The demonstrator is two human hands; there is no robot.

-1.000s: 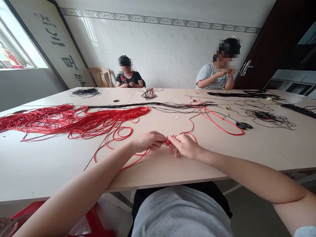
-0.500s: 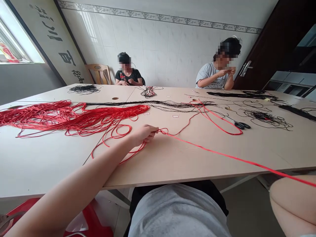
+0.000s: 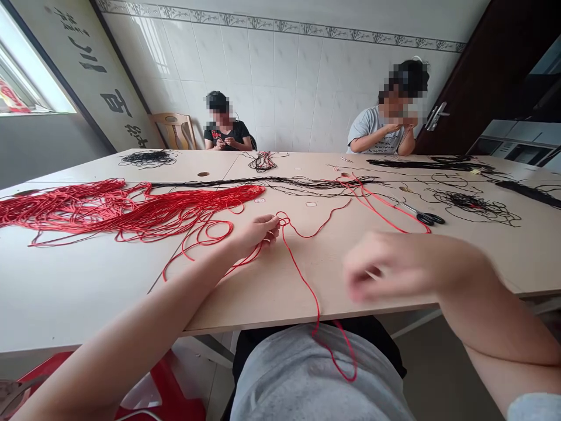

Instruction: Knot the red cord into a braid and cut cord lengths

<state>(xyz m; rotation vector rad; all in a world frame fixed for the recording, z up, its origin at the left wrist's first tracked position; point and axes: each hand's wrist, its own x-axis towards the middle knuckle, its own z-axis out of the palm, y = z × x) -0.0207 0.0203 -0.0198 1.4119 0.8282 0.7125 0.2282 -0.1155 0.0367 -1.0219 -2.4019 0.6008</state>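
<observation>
The fingers (image 3: 272, 225) of the left hand (image 3: 256, 235) pinch a small knot (image 3: 284, 220) in red cord (image 3: 301, 280) at frame centre; the cord, taut a moment ago, now drops slack over the counter (image 3: 79, 280) edge. The right hand (image 3: 394, 266) is blurred, its finger state unclear.

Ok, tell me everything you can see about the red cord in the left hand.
The thin, bright red cord is pinched in the left hand, a small loop just past the fingers. One length crosses the pale table, drops over its edge and loops against the grey shirt; another curves away right.
</observation>
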